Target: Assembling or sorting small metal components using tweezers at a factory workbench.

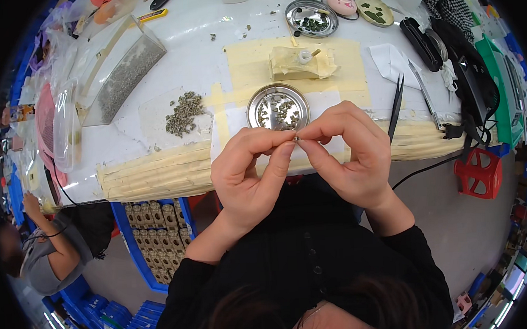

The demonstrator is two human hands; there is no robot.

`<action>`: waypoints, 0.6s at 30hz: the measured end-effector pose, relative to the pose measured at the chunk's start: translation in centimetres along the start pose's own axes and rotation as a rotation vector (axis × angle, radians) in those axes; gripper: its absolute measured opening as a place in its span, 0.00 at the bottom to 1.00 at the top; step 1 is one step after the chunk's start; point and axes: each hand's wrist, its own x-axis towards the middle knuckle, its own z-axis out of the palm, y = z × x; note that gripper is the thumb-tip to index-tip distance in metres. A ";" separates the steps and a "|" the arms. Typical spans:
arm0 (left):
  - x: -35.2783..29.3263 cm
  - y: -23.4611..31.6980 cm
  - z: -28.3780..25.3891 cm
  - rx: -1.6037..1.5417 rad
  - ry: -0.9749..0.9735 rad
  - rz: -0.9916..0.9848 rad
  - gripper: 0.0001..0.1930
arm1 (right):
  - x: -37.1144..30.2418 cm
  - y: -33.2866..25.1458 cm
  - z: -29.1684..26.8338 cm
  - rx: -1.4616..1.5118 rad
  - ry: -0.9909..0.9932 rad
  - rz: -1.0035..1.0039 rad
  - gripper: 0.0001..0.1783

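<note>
My left hand (251, 172) and my right hand (353, 155) meet over the near edge of the table, thumbs and forefingers pinched together. Between the fingertips is a tiny metallic-looking piece (298, 138), too small to make out its kind. Just beyond my fingers sits a round shiny metal dish (276, 86) with many small greenish-grey parts in it. To its left, a loose heap of similar small parts (183, 114) lies on a clear sheet. Behind the dish stands a block wrapped in cream masking tape (297, 67), with a small whitish fitting on top.
Black tweezers (396, 107) and a slim metal tool (425, 96) lie right. At back are a metal dish (288, 18) with dark green pieces and a pink round object (342, 4). A clear container (125, 82) of grey parts stands left. Another person's arm (62, 249) shows far left.
</note>
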 end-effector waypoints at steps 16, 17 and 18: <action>0.2 0.0 -0.1 0.103 0.020 0.148 0.05 | -0.2 0.1 0.3 0.040 -0.005 -0.001 0.08; 0.2 -0.1 -0.1 0.103 0.020 0.140 0.05 | -0.2 0.2 0.3 0.037 -0.002 -0.005 0.08; 0.1 -0.2 -0.1 0.103 0.020 0.131 0.05 | -0.3 0.2 0.3 0.019 0.001 -0.018 0.08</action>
